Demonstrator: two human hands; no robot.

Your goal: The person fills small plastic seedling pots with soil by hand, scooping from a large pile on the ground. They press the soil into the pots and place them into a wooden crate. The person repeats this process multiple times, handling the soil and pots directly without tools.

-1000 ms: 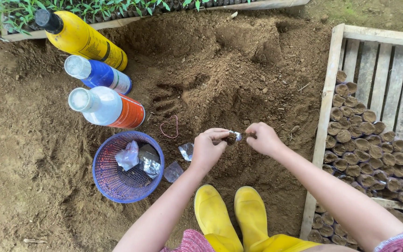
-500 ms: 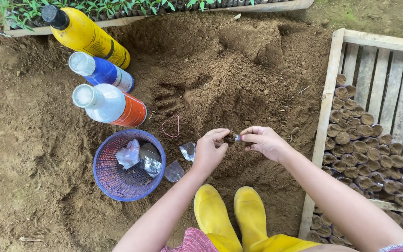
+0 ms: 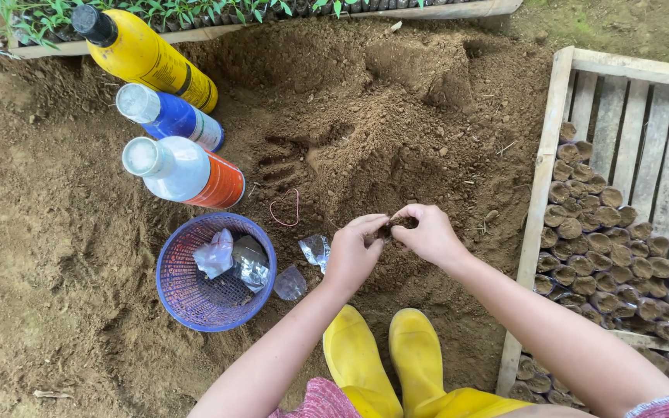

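**Small soil-filled pot pinched between both hands above loose earth**

A small soil-filled pot (image 3: 393, 226) is held between the two hands, just above the mound of loose soil (image 3: 365, 131). It is mostly hidden by the fingertips, so its long axis and the way it points cannot be told; only a dark, crumbly patch is seen between them. The left hand (image 3: 352, 251) is curled, with its fingers (image 3: 367, 225) pressed together and pinching the pot from its side. The right hand (image 3: 427, 234) is arched over from the other side, its fingers bent and closed on the same pot, so that the fingertips of both hands nearly meet. Both forearms are stretched forward from the bottom of the view, bare and bent slightly inward.

Below the fingers, two glossy yellow rubber boots (image 3: 389, 360) are planted in the earth. To the left of the left hand, crumpled clear plastic bags (image 3: 313, 249) lie just beside a round blue mesh basket (image 3: 172, 294). Farther left, three smooth cylindrical bottles (image 3: 183, 174) lie on their sides. To the right of the right hand, a slatted wooden crate (image 3: 551, 139) is packed with upright round soil pots (image 3: 605, 248), their earthy tops tightly clustered.
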